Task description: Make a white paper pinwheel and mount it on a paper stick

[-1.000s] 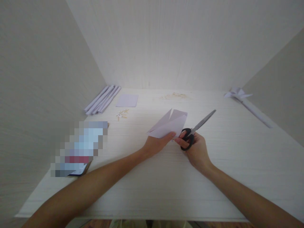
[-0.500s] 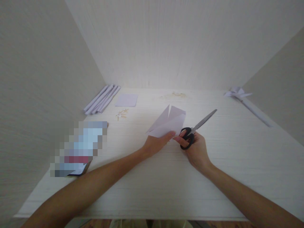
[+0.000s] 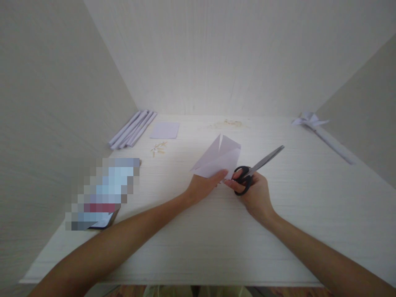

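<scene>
My left hand [image 3: 204, 186] pinches the near edge of a folded white paper [image 3: 218, 159], lifted off the table, with a narrow slit cut into its far edge. My right hand [image 3: 255, 194] grips black-handled scissors [image 3: 256, 167], fingers through the loops, blades closed and pointing to the far right. A fingertip of my right hand also touches the paper's near corner. Both hands meet over the middle of the white table [image 3: 216, 239].
Several rolled paper tubes [image 3: 133, 128] lie at the far left beside a flat paper square [image 3: 165, 130]. Small wooden bits [image 3: 158, 148] lie near them. A paper flower on a rolled stem [image 3: 321, 134] lies at the far right. A blurred object [image 3: 102, 192] sits left.
The paper has tilted and shifted slightly left and away, its slit looking narrower. The scissors have moved a little to the right with my right hand.
</scene>
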The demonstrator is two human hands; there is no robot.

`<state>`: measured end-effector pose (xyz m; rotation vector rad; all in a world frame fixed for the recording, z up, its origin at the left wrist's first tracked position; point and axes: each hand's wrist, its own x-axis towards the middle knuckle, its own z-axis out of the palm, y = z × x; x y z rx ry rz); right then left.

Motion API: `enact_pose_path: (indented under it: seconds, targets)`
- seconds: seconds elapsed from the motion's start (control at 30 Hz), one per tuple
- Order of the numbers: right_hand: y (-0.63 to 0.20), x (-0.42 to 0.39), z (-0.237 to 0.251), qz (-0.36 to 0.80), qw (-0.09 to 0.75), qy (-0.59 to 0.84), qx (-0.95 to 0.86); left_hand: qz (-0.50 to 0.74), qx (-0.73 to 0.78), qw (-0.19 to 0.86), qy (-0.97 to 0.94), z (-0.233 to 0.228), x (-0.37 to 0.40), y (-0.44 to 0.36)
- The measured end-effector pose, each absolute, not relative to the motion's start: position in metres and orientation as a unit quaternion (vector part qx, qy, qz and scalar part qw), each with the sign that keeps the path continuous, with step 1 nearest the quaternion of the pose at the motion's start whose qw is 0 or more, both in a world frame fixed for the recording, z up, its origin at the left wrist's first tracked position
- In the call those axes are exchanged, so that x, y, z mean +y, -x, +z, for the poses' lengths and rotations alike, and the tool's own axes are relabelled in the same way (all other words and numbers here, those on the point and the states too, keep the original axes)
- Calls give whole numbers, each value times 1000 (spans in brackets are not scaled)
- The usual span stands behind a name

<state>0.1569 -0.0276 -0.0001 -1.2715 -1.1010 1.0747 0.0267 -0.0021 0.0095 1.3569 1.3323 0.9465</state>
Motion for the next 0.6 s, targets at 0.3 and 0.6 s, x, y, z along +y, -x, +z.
enact_pose_path:
  seconds: [0.3, 0.6]
  targets:
    - [-155, -28, 1, 457, 546, 529, -462, 390, 538, 485, -568, 9, -2, -27]
    - [-156, -26, -1, 471, 545, 525, -454, 397, 535, 490, -562, 12, -3, -27]
